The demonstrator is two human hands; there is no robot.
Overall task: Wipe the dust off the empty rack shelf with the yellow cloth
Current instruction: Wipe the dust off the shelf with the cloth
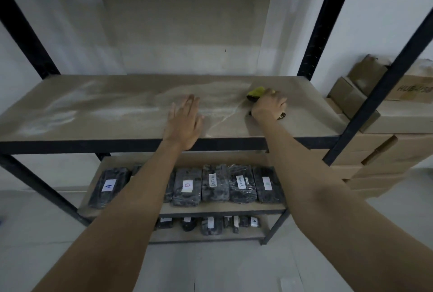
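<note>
White walls stand behind the black metal rack (321, 34) we face, and its brown board shelf (117, 109) runs across the middle of our view, streaked with pale dust over its left and centre parts. Our left hand (185, 123) lies flat on the shelf near the front edge, its fingers (191, 104) straight and together, holding nothing. Our right hand (269, 106) is well to the right of it, toward the shelf's right end, with its fingers curled down around the yellow cloth (255, 92). Most of the cloth is bunched under that hand; a yellow fold sticks out just past the knuckles toward the back wall, and a dark bit shows at the wrist side. A thin pale line of dust runs on the board from the cloth toward the front edge, between our two hands.

Open board stretches left of our left hand to the far end of the shelf, and behind both hands to the wall. To the right, the board ends at the rack's upright, with stacked cardboard boxes (386, 127) just beyond it. Below, a lower shelf (210, 209) carries a row of dark wrapped packages (215, 184) with white labels.
</note>
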